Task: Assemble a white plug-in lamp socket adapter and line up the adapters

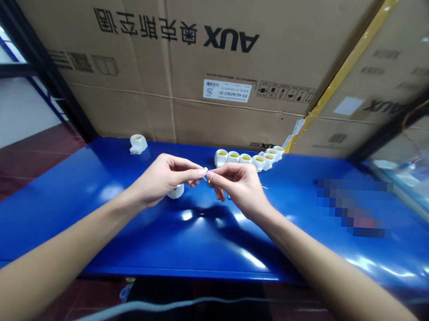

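Note:
Above the middle of the blue table (192, 245), my left hand (166, 179) and my right hand (240, 186) meet at the fingertips. Both pinch a small white piece (206, 170) between thumb and fingers; a bit of yellow shows just below it, too small to make out. Partly hidden behind my left hand, a white round part (177, 192) rests on the table. Something thin pokes out beside my right hand, mostly covered by it.
Several white parts with yellow insides (245, 159) stand in a bent row at the back. A similar white part (138, 144) sits at the back left. Large cardboard boxes (190, 82) rise behind the table. A pixelated area covers something at the right.

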A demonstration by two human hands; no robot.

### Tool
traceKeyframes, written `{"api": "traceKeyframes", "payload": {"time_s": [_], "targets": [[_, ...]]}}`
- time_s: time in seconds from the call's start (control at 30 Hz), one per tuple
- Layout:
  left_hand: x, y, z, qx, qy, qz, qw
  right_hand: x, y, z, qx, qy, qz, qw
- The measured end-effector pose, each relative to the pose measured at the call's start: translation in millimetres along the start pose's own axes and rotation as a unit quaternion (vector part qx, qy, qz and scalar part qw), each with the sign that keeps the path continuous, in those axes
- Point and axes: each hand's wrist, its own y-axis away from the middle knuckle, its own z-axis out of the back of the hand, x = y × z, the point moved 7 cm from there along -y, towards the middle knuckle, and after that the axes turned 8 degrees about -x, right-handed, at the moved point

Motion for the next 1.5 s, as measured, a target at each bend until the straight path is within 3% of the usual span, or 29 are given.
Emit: {"api": "traceKeyframes", "payload": {"time_s": [0.57, 0.73, 1.03, 1.23, 1.5], "targets": [[-1.2, 0.7, -0.6, -0.014, -0.009, -0.009, 1.000, -5.4, -0.4, -2.1, 0.008, -0.030, -0.042, 0.999], [1.5, -0.1, -0.5, -0.027, 0.014, 0.004, 1.000, -16.0, -3.0, -3.3, 0.016, -0.089, -0.081, 0.993], [5.1, -1.8, 1.9, -0.046, 0.029, 0.007, 0.999, -30.9, -1.1, -4.0, -0.043, -0.178, -0.159, 0.970], [1.7, 2.0, 1.1, -0.089, 0.042, -0.019, 0.995, -24.1, 8.4, -14.6, -0.083, -0.190, -0.087, 0.974], [5.5, 11.9, -14.0, -0.125, 0.123, -0.034, 0.984, -13.2, 9.0, -10.2, -0.124, -0.128, 0.029, 0.984]]}}
